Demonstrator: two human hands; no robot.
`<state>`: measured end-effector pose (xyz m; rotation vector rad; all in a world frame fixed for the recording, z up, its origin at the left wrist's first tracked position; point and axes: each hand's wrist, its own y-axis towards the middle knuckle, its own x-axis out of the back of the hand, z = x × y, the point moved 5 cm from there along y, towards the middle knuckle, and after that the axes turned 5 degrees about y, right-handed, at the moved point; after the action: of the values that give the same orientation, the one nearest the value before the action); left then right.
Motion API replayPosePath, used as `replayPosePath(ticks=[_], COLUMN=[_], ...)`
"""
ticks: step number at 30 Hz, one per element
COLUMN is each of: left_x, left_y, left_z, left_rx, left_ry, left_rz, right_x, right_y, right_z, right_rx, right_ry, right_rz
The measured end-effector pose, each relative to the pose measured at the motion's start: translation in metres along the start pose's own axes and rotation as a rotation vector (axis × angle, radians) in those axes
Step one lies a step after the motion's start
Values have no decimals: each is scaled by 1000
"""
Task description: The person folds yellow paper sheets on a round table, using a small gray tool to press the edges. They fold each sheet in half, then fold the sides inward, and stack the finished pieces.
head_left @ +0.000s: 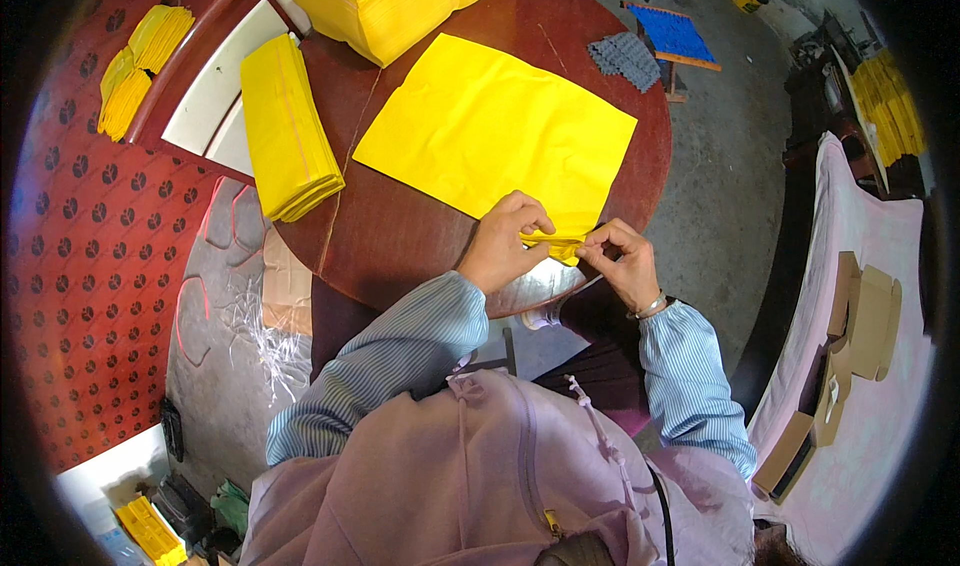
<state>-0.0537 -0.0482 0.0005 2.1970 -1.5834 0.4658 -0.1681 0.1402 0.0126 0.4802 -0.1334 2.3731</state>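
Observation:
A flat yellow fabric piece [500, 126], bag-like in shape, lies spread on a round dark-red table [640, 166]. Its near edge is gathered into small folds between my hands. My left hand [505, 241] has its fingers curled over the left part of those folds, with the thumb below. At the near right corner, my right hand [625, 261] pinches the folded edge between thumb and fingertips. The exact grip of the left fingertips is partly hidden by the fabric.
A folded yellow stack [285, 131] overhangs the table's left edge. A larger yellow stack [385, 6] stands at the back. A grey textured cloth [623, 61] lies at the far right, near a blue-topped stool [675, 36]. Cardboard boxes [840, 356] rest on a pink-covered surface at right.

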Motion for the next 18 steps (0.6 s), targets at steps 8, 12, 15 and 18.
replayPosePath(ticks=[8,12,15,18], left_x=[2,3,3,4], left_y=[1,0,0,0], left_z=[1,0,0,1], left_rx=[-20,-9,-16,-14], left_ry=[-1,-22,-24,-33], left_rz=[38,64,79,80], right_x=[1,1,1,1], right_y=[1,0,1,1], right_z=[-1,-1,-1,-2], right_rx=[-21,-17,-16,-9], right_ry=[12,-10,-9,0], right_rz=[-9,-9,-9,-15])
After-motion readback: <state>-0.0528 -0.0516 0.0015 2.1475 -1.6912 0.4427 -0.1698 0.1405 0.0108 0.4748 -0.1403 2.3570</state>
